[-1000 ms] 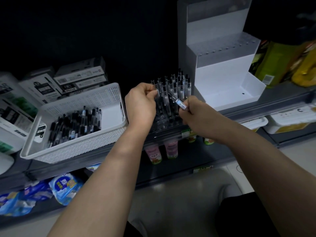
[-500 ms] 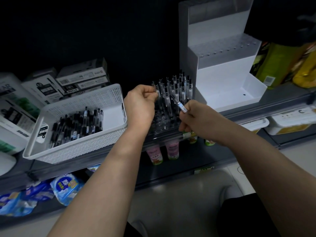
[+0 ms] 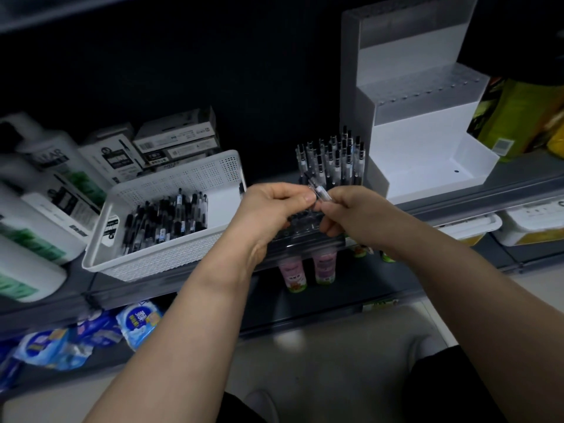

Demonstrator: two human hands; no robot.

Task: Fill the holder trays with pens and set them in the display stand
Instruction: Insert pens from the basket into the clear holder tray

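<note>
Clear slim pen (image 3: pixel 319 191) | pinched between curled fingers of left hand (image 3: pixel 274 209) and right hand (image 3: pixel 354 215) | over clear holder tray (image 3: pixel 305 238)

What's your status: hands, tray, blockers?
Left hand and right hand both pinch one pen over the holder tray. Back rows filled, front slots empty. No tray in the display stand yet; nothing in the way.

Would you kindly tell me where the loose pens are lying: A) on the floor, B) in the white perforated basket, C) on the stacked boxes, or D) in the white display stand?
B: the loose pens lie heaped in the white perforated basket, left of the holder tray; the right hand pinches one single pen above that tray.
</note>
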